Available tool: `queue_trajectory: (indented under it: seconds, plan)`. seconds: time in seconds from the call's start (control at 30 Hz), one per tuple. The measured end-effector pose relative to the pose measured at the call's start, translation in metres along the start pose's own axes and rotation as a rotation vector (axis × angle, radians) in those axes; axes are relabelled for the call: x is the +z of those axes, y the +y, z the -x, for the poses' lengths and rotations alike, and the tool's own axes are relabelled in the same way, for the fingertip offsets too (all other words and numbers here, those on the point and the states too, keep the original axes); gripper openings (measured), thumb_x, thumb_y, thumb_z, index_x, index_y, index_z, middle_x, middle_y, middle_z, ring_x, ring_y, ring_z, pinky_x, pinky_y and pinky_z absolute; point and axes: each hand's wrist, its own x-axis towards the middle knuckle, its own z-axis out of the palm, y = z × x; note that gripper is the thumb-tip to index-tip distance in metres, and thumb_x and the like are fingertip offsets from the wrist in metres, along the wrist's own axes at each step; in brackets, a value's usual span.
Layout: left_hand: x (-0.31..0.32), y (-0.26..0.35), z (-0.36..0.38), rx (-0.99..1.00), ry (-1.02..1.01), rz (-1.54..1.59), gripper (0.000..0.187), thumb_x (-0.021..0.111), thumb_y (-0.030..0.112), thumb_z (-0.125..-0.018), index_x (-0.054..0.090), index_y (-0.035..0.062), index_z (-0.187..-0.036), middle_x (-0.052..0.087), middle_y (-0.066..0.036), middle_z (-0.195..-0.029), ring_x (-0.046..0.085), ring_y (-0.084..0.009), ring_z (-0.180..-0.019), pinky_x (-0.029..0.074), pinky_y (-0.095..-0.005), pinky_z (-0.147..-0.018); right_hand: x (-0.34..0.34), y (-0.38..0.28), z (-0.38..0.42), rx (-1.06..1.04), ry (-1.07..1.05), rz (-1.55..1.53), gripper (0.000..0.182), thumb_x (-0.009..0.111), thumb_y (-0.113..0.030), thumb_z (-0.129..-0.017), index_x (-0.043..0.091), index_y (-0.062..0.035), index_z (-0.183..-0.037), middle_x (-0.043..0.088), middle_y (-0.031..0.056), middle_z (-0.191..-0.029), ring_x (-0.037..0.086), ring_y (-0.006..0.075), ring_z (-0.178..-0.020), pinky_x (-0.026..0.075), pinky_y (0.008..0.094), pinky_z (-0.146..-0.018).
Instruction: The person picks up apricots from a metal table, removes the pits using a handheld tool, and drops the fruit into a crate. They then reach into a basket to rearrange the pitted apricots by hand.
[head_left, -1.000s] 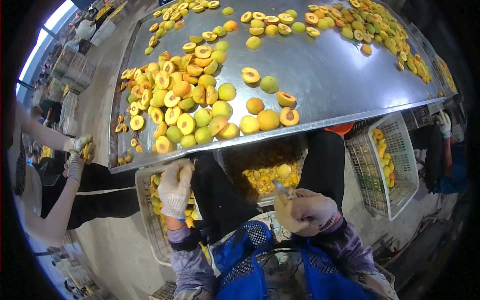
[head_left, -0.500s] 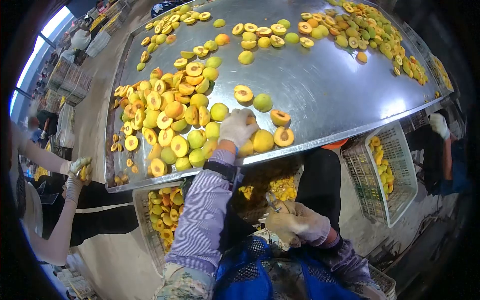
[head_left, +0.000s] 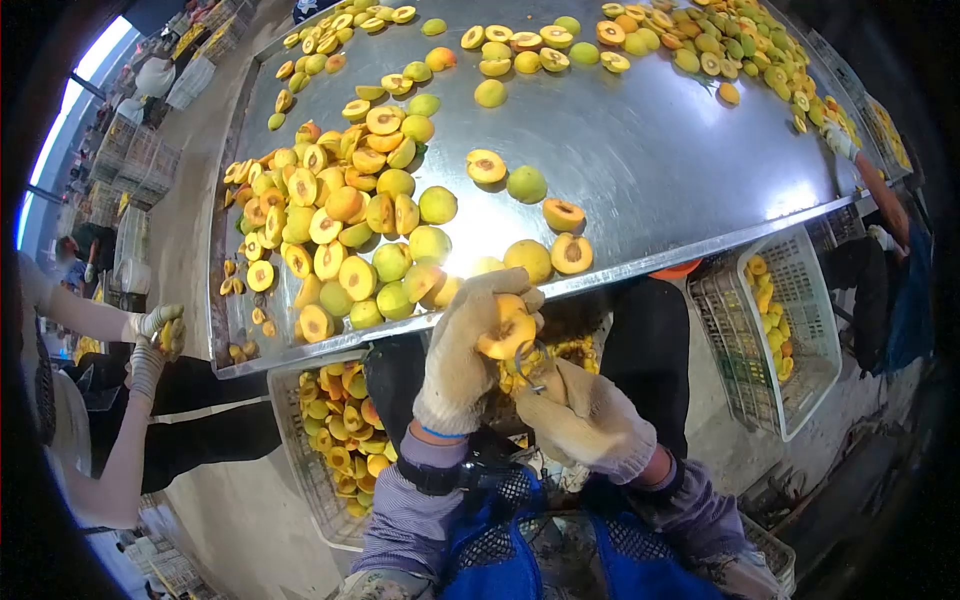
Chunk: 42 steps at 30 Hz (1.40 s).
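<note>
My left hand (head_left: 455,355), in a cream work glove, is closed around a halved peach (head_left: 508,332), cut face up, in front of the table edge. In my gloved right hand (head_left: 592,418) is a pitting tool with a curved metal loop (head_left: 525,362). Its loop is right at the near edge of the peach half. Behind my left hand, a heap of yellow peach halves (head_left: 357,277) covers the left part of the metal table (head_left: 640,180). A whole-looking peach (head_left: 527,260) and another cut half (head_left: 571,253) lie near the front edge.
Below the table, a crate (head_left: 325,490) of peach halves stands at my left, and another crate (head_left: 815,370) at my right. A co-worker's gloved hands (head_left: 158,330) work at the left. Another person's arm (head_left: 880,195) reaches onto the table at the far right.
My left hand has come back from the table to my lap with a peach half. My right hand has brought the tool up to it. At far right, another person's arm has reached onto the table.
</note>
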Motion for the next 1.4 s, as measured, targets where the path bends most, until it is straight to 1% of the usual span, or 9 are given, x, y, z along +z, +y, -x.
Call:
queue_trajectory:
  seconds: [0.1, 0.23, 0.37, 0.43, 0.53, 0.6, 0.93, 1.2, 1.4]
  plan:
    - [0.009, 0.0, 0.017, 0.019, 0.072, 0.028, 0.047, 0.045, 0.039, -0.098, 0.053, -0.0012, -0.121, 0.06, -0.018, -0.111, 0.063, -0.0255, -0.094, 0.055, -0.0317, -0.074, 0.005, 0.012, -0.006, -0.225, 0.041, 0.245, 0.018, 0.056, -0.024, -0.091, 0.054, -0.0063, -0.09, 0.056, 0.006, -0.066, 0.058, 0.02, -0.059, 0.046, 0.0333, -0.056]
    - [0.004, -0.008, 0.028, 0.209, -0.006, -0.048, 0.051, 0.043, 0.038, -0.099, 0.05, -0.0058, -0.124, 0.059, -0.02, -0.116, 0.06, -0.03, -0.105, 0.052, -0.038, -0.088, 0.01, 0.004, 0.003, -0.002, 0.053, 0.231, 0.02, 0.056, -0.026, -0.091, 0.056, -0.0066, -0.096, 0.06, 0.0099, -0.075, 0.061, 0.0257, -0.069, 0.048, 0.035, -0.063]
    - [0.015, 0.0, 0.039, 0.24, -0.022, -0.116, 0.054, 0.044, 0.041, -0.099, 0.051, -0.0063, -0.125, 0.058, -0.02, -0.119, 0.058, -0.0308, -0.111, 0.05, -0.0396, -0.093, 0.01, 0.023, 0.004, -0.308, 0.068, 0.263, 0.025, 0.057, -0.028, -0.091, 0.057, -0.0059, -0.104, 0.062, 0.0126, -0.081, 0.064, 0.0284, -0.077, 0.05, 0.0359, -0.068]
    - [0.022, 0.0, 0.045, 0.239, 0.073, -0.027, 0.048, 0.044, 0.035, -0.1, 0.055, -0.0061, -0.123, 0.059, -0.015, -0.116, 0.056, -0.0194, -0.107, 0.043, -0.0313, -0.094, 0.012, 0.025, 0.007, -0.42, 0.06, 0.372, 0.028, 0.058, -0.028, -0.091, 0.056, -0.0052, -0.107, 0.063, 0.0137, -0.083, 0.064, 0.0298, -0.079, 0.05, 0.0369, -0.07]
    - [0.027, 0.002, 0.05, 0.226, 0.117, -0.003, 0.05, 0.045, 0.036, -0.1, 0.055, -0.0064, -0.123, 0.06, -0.015, -0.115, 0.056, -0.0192, -0.107, 0.044, -0.0313, -0.094, 0.017, 0.023, 0.008, -0.306, 0.104, 0.267, 0.033, 0.058, -0.029, -0.091, 0.055, -0.003, -0.11, 0.064, 0.0141, -0.085, 0.065, 0.0314, -0.082, 0.051, 0.0386, -0.072]
    - [0.03, 0.003, 0.053, 0.238, 0.139, -0.035, 0.05, 0.045, 0.036, -0.099, 0.055, -0.0064, -0.123, 0.06, -0.015, -0.115, 0.056, -0.0192, -0.107, 0.044, -0.0314, -0.094, 0.019, 0.025, 0.011, -0.163, 0.098, 0.248, 0.022, 0.064, -0.005, -0.088, 0.057, -0.0058, -0.109, 0.061, 0.0005, -0.097, 0.058, 0.0075, -0.086, 0.048, 0.023, -0.072]
    - [0.029, -0.01, 0.065, 0.384, 0.128, -0.041, 0.05, 0.043, 0.035, -0.098, 0.055, -0.0069, -0.122, 0.06, -0.018, -0.12, 0.057, -0.0223, -0.11, 0.043, -0.0327, -0.096, 0.017, 0.021, 0.021, -0.195, -0.036, 0.283, 0.029, 0.06, -0.006, -0.091, 0.054, -0.0034, -0.119, 0.063, 0.0065, -0.106, 0.064, 0.0159, -0.095, 0.054, 0.0298, -0.081]
    - [0.037, -0.01, 0.071, 0.472, 0.13, -0.139, 0.051, 0.039, 0.035, -0.1, 0.052, -0.0074, -0.125, 0.058, -0.018, -0.122, 0.057, -0.0232, -0.11, 0.044, -0.0333, -0.096, 0.014, 0.031, 0.024, -0.623, -0.055, 0.608, 0.027, 0.054, -0.005, -0.094, 0.052, -0.0024, -0.121, 0.062, 0.0075, -0.104, 0.065, 0.0156, -0.086, 0.056, 0.0287, -0.072]
    - [0.039, 0.008, 0.073, 0.426, -0.013, -0.22, 0.046, 0.041, 0.031, -0.101, 0.053, -0.0055, -0.126, 0.058, -0.017, -0.121, 0.059, -0.0213, -0.104, 0.046, -0.0324, -0.09, 0.006, 0.014, 0.033, -0.227, -0.289, 0.093, 0.022, 0.058, -0.013, -0.093, 0.054, -0.0029, -0.112, 0.061, 0.0044, -0.094, 0.062, 0.0109, -0.08, 0.051, 0.0253, -0.066]
